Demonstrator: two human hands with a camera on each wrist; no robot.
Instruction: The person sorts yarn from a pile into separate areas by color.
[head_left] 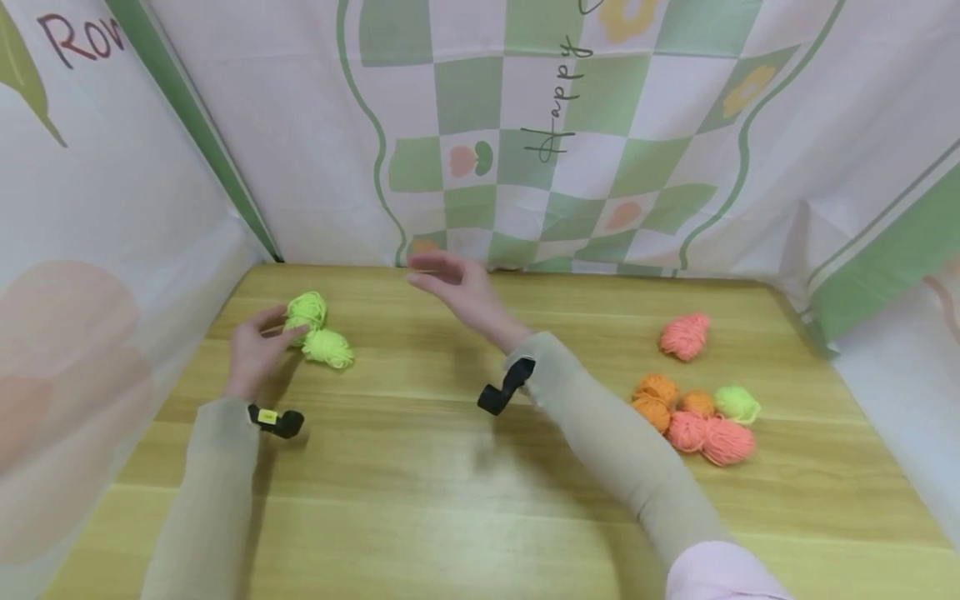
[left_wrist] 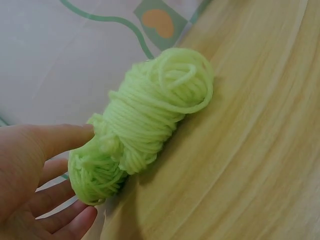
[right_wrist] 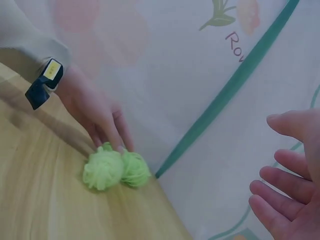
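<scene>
Resting at the far left of the wooden table [head_left: 420, 467], the left hand [head_left: 253, 350] touches two lime-green yarn balls [head_left: 317, 332] with its fingertips. Its fingers are straight and slightly spread, not wrapped round the yarn; the left wrist view shows the thumb lying against the nearer ball [left_wrist: 97, 172] while the other fingers [left_wrist: 60, 192] stay loose below it. The two green balls lie touching each other, just beyond the fingertips, near the left cloth wall [head_left: 90, 217]. A black wrist camera [head_left: 277, 420] sits on that arm's beige sleeve.

Toward the middle, the right hand [head_left: 457, 287] hovers above the table, well apart from the green pair and to their right. Its fingers are straight and relaxed, spread a little, and it holds nothing; the right wrist view shows its open fingers [right_wrist: 285, 185] with the green balls [right_wrist: 116, 169] well beyond them.

On the right side of the table lies a loose cluster of yarn balls: a pink one [head_left: 684, 336] set apart toward the back, then orange ones [head_left: 660, 402], another lime-green one [head_left: 738, 403] and two pink ones [head_left: 711, 437] touching each other. No container shows on the table; all the yarn lies directly on the wood.
</scene>
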